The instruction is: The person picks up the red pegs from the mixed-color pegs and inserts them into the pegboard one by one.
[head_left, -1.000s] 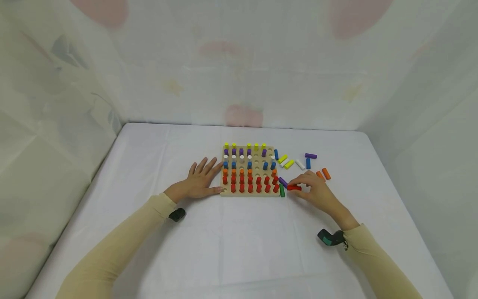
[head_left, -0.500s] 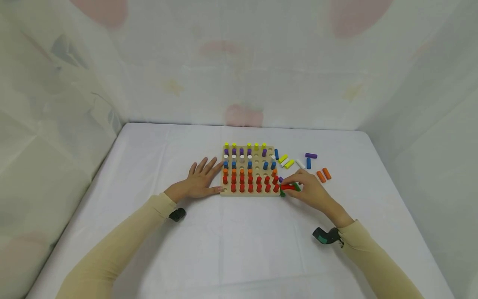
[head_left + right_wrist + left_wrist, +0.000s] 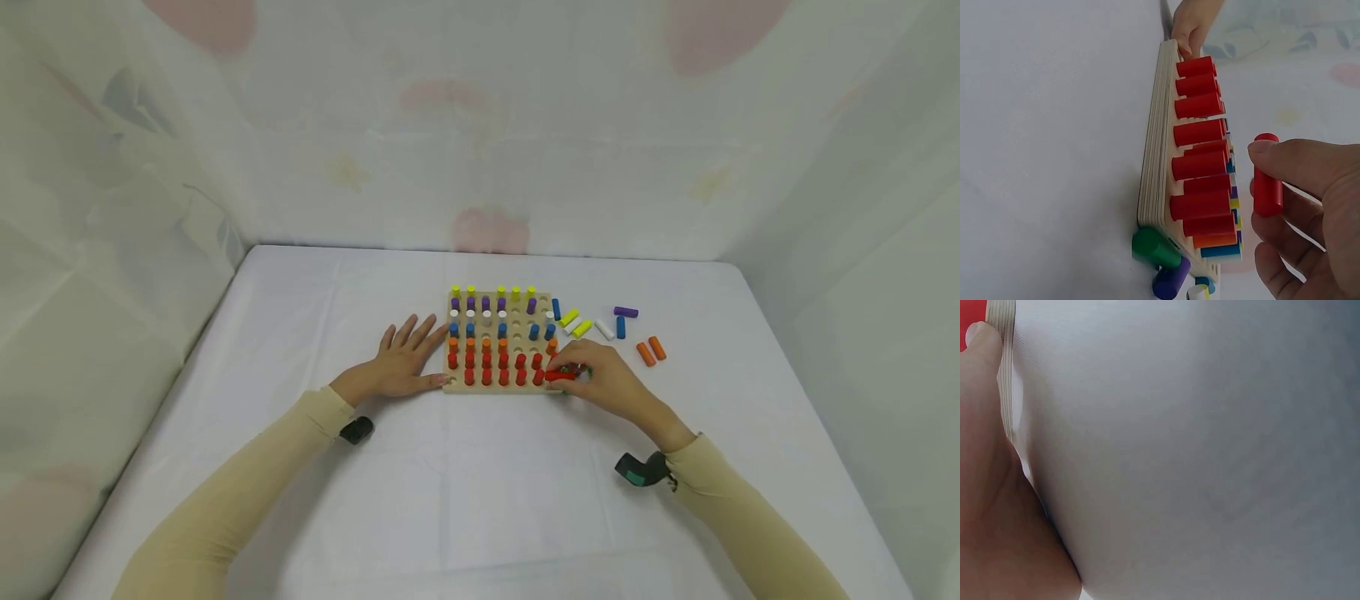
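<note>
My right hand [image 3: 611,383] pinches a red peg [image 3: 1267,181] between thumb and fingers. It hangs over the front right corner of a wooden pegboard [image 3: 495,389], above the upright pegs. Red pegs [image 3: 503,377] fill most of the two front rows; orange, blue, white, purple and yellow rows stand behind, with bare holes among them. My left hand [image 3: 397,369] lies flat with fingers spread along the board's left edge. Its thumb [image 3: 984,340] rests on the front left corner beside a bare hole [image 3: 452,381].
Beside the board's right end lie a green peg [image 3: 1157,247] and a purple peg [image 3: 1171,278], partly behind my right hand in the head view. Farther right are loose yellow pegs [image 3: 582,328], a white peg [image 3: 604,330], a blue peg [image 3: 620,327] and orange pegs [image 3: 646,354].
My right hand has moved left with the red peg, from beside the board to over its front right corner. The left hand has stayed in place.
</note>
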`<state>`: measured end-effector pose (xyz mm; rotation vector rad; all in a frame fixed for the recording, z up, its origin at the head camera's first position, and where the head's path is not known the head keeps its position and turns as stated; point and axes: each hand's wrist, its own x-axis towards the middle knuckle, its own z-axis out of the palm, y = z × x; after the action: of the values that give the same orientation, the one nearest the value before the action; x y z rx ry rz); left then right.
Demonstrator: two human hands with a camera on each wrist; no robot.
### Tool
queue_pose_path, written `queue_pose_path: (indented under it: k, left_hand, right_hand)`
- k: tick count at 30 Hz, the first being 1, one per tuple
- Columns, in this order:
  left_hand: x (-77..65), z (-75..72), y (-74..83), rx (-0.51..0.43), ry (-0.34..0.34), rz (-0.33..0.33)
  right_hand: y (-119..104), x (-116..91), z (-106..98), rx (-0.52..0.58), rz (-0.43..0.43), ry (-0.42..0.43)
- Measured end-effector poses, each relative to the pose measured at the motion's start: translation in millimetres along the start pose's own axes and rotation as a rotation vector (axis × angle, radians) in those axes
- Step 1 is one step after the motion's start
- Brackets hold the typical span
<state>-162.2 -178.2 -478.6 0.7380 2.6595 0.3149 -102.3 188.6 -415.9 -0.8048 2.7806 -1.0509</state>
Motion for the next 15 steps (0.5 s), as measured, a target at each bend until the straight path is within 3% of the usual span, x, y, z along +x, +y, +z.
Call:
queue_pose_path:
  k: [15]
  left_hand:
    - [-1.6, -1.4, 1.3, -0.007, 0.021, 0.018]
  right_hand:
    - [-16, 17, 10, -0.032, -0.029, -0.020]
